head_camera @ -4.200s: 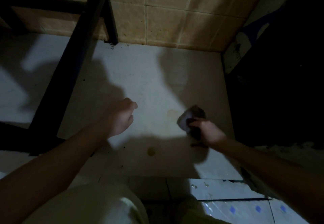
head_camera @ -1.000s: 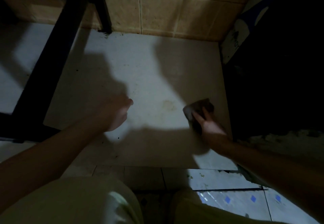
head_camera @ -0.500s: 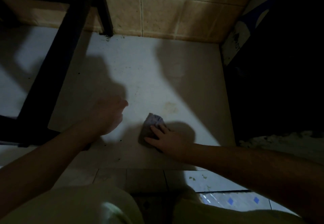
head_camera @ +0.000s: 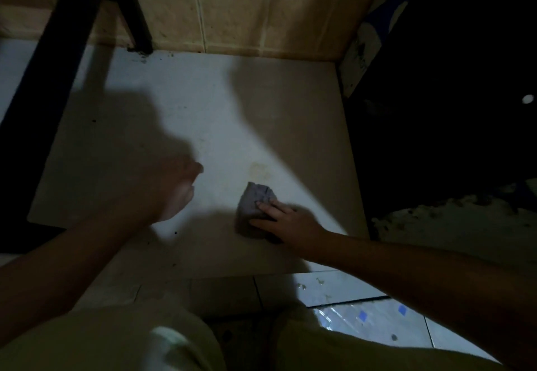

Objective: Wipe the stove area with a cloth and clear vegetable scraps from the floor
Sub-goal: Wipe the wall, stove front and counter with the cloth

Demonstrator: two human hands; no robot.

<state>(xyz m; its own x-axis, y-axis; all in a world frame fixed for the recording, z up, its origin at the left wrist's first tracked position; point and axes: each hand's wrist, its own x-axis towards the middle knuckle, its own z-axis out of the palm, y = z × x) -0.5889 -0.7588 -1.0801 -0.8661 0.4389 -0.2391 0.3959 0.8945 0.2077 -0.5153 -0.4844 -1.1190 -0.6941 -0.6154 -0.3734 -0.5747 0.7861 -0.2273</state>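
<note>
I read the right hand (head_camera: pixel 286 221) as laid flat on the crumpled grey-purple cloth (head_camera: pixel 252 203), fingers straight and close together and pressing down on it, not curled round it. In my judgement this posture spreads pressure across the wad for a wiping stroke. The cloth lies on the pale, smooth stone slab (head_camera: pixel 203 94), towards the near right part of it. It sits just below a faint yellowish stain (head_camera: pixel 260 170), which looks like the patch now being worked. The left hand (head_camera: pixel 171 193) hovers over the slab to the left of the cloth, well apart from it and in shadow. Its fingers appear loosely curled, but blur and darkness prevent me from telling whether they hold anything. It probably serves as a balance. A black metal frame leg (head_camera: pixel 136 21) stands at the far left corner against the tan tiled wall (head_camera: pixel 261 16) and limits any stroke into that corner, where dark crumbs (head_camera: pixel 142 58) collect. Small dark specks (head_camera: pixel 175 232) lie near the front edge. Below the slab, small greenish scraps (head_camera: pixel 300 285) lie on the glossy white floor tile with blue diamonds (head_camera: pixel 363 309), not yet cleared. The area to the right is too dark to identify.
</note>
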